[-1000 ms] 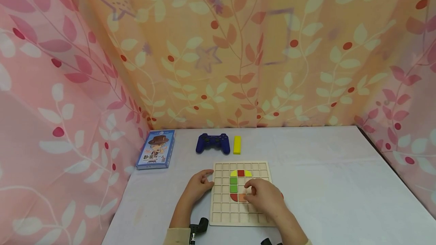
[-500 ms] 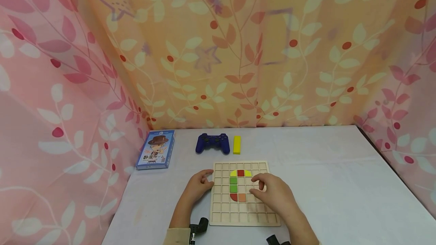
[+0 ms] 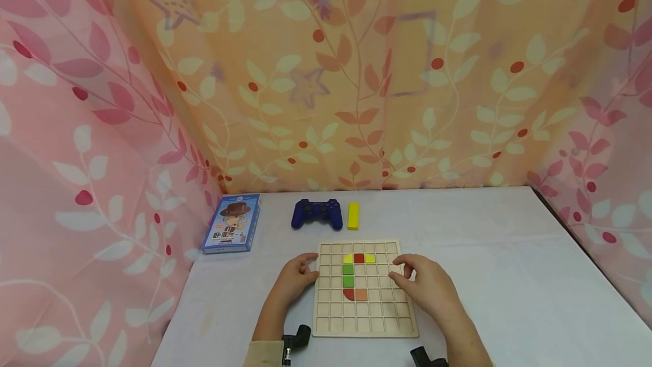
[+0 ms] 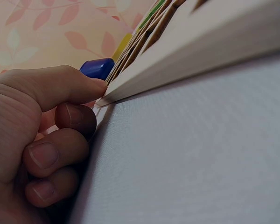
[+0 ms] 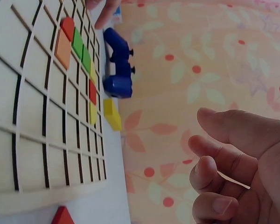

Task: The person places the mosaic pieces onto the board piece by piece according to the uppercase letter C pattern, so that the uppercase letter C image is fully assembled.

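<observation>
A pale wooden grid board point(image 3: 331, 321) lies on the table, holding two yellow rounded pieces, a red square point(image 3: 359, 258), two green squares point(image 3: 348, 281), a red rounded piece point(image 3: 348, 294) and an orange square point(image 3: 361, 295). My left hand point(image 3: 296, 277) touches the board's left edge with thumb and index fingertips; its other fingers curl loosely beneath in the left wrist view. Over the board's right edge hovers my right hand point(image 3: 428, 285), thumb and fingers apart with nothing between them. A red piece point(image 5: 63, 217) rests beside the board in the right wrist view; the hand hides it from the head view.
Behind the board are a dark blue game controller point(image 3: 317, 214) and a yellow block point(image 3: 354, 217). A blue box with a cartoon figure point(image 3: 231, 224) lies at the back left. Patterned curtains point(image 3: 326, 72) enclose the white table point(image 3: 509, 276) at the back and sides.
My right hand has drawn back to the right, off the orange square and out to the board's right edge. The left hand stays at the left edge.
</observation>
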Demonstrator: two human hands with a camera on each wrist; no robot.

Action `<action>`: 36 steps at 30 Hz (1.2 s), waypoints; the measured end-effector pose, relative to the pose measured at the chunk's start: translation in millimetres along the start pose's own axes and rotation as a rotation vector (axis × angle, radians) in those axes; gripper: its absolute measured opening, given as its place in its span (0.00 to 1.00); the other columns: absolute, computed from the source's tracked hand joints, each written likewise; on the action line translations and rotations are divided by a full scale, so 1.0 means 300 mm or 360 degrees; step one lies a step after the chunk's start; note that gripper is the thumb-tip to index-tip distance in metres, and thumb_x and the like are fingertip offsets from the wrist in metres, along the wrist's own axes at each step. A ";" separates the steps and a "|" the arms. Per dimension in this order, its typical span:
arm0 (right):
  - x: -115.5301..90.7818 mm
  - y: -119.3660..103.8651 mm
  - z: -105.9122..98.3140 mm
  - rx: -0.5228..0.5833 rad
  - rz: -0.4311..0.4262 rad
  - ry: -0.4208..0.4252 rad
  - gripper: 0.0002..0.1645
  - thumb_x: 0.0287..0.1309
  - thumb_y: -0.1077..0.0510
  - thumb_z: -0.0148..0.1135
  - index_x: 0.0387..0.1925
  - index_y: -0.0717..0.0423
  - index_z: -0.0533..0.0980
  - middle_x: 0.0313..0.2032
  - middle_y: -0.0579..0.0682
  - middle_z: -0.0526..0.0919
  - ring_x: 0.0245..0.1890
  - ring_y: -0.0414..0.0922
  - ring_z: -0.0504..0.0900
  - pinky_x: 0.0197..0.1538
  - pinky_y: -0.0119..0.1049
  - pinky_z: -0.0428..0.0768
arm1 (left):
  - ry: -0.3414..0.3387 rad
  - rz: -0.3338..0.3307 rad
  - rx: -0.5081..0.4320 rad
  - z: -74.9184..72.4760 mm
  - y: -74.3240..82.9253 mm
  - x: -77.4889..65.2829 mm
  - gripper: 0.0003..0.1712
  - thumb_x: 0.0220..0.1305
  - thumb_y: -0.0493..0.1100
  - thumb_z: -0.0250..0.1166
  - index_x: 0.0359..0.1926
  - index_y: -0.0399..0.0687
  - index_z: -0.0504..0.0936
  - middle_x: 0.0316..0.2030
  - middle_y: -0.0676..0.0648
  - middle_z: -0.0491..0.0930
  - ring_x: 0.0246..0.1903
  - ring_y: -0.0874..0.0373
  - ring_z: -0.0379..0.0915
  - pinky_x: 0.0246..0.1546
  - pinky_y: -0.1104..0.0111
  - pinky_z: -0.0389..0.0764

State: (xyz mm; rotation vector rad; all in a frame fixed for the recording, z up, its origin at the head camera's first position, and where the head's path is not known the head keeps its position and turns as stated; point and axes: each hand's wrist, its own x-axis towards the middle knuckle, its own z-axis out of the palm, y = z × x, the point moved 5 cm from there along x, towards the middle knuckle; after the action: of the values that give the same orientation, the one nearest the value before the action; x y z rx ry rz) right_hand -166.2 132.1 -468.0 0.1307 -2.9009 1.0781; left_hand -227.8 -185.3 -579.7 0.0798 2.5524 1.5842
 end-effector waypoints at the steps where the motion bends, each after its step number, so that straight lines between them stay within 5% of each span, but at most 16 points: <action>1: 0.000 0.010 -0.006 -0.0001 0.0008 0.0001 0.18 0.58 0.50 0.75 0.48 0.50 0.84 0.28 0.39 0.73 0.18 0.39 0.66 0.24 0.34 0.65 | 0.0001 0.0009 0.0003 0.000 0.001 0.001 0.28 0.63 0.39 0.72 0.64 0.42 0.80 0.18 0.54 0.73 0.19 0.60 0.66 0.23 0.68 0.68; 17: -0.017 0.144 -0.042 -0.0064 0.0152 -0.0042 0.17 0.57 0.55 0.72 0.49 0.53 0.84 0.29 0.42 0.73 0.21 0.43 0.66 0.25 0.36 0.64 | 0.0005 0.0042 0.0000 -0.009 0.008 0.007 0.28 0.62 0.38 0.71 0.64 0.41 0.80 0.18 0.54 0.73 0.19 0.61 0.66 0.23 0.68 0.68; 36: -0.023 0.270 0.077 -0.0048 0.0177 -0.0326 0.27 0.43 0.71 0.61 0.45 0.46 0.85 0.22 0.46 0.68 0.25 0.44 0.66 0.32 0.39 0.63 | 0.0000 -0.0027 -0.0026 0.000 -0.001 0.000 0.28 0.63 0.39 0.71 0.64 0.43 0.80 0.19 0.53 0.73 0.19 0.61 0.65 0.22 0.68 0.66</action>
State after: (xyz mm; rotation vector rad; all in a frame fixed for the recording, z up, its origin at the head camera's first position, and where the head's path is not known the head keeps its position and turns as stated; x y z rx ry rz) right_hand -167.3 178.4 -538.6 0.0841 -3.1395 1.0974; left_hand -227.9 -185.4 -579.8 0.0562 2.5324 1.5989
